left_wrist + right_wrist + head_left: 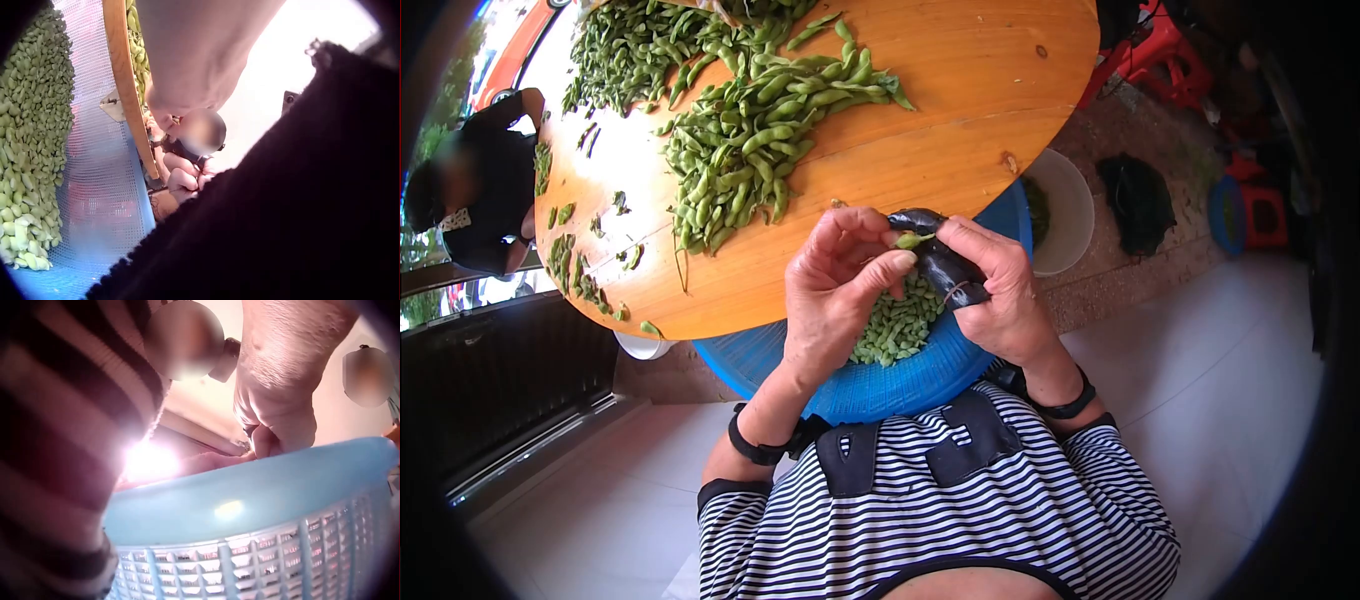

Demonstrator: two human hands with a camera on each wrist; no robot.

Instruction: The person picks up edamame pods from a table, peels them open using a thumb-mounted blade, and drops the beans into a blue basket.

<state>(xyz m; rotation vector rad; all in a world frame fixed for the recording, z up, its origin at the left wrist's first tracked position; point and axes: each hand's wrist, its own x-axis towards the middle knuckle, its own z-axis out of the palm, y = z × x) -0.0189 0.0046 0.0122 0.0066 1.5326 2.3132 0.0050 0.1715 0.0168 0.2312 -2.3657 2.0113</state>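
Over the blue mesh basket (935, 365), my left hand (832, 290) pinches a small green soybean pod (914, 240) between thumb and fingers. My right hand (1008, 295) grips a glossy black object (948, 272) with a thin band around it; its kind I cannot tell. The right fingertips come right up to the pod's end. Shelled green beans (890, 335) lie in the basket below both hands, and the left wrist view shows a thick heap of these beans (31, 137). From the right wrist, the basket's rim (237, 506) hides the fingertips of my right hand (275, 406).
A round wooden table (960, 100) bears a large pile of whole pods (745, 150), with scattered pods and scraps at its left edge. A white bucket (1068, 215), a dark bag (1137, 203) and red stools (1165, 60) stand right. Another person (485, 190) sits far left.
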